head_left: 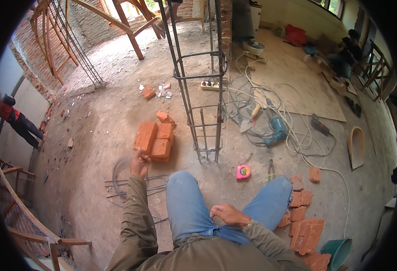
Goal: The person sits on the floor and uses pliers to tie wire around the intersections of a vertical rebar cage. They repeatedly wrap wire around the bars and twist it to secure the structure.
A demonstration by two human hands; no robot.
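My left hand (pixel 139 163) is closed, fingers curled, at the near edge of a small stack of orange bricks (pixel 162 143). Its fingertips overlap the lower corner of the left top brick (pixel 145 134); whether they touch it, or pinch something small, I cannot make out. Over my lap, between my jeans-clad thighs, my right hand (pixel 229 214) has its fingers pressed together; anything inside them is hidden. A thin pale string (pixel 223 180) runs down from beside the upright steel rebar cage (pixel 203 113) toward my right hand.
Ahead right lie a pink tape measure (pixel 243 171), pincers (pixel 271 170), a teal power tool (pixel 277 131), a trowel (pixel 248 122) and tangled cables. Broken bricks (pixel 306 235) and a green bucket (pixel 337 252) are at my right. Steel rods (pixel 137 180) lie left. Other people are farther off.
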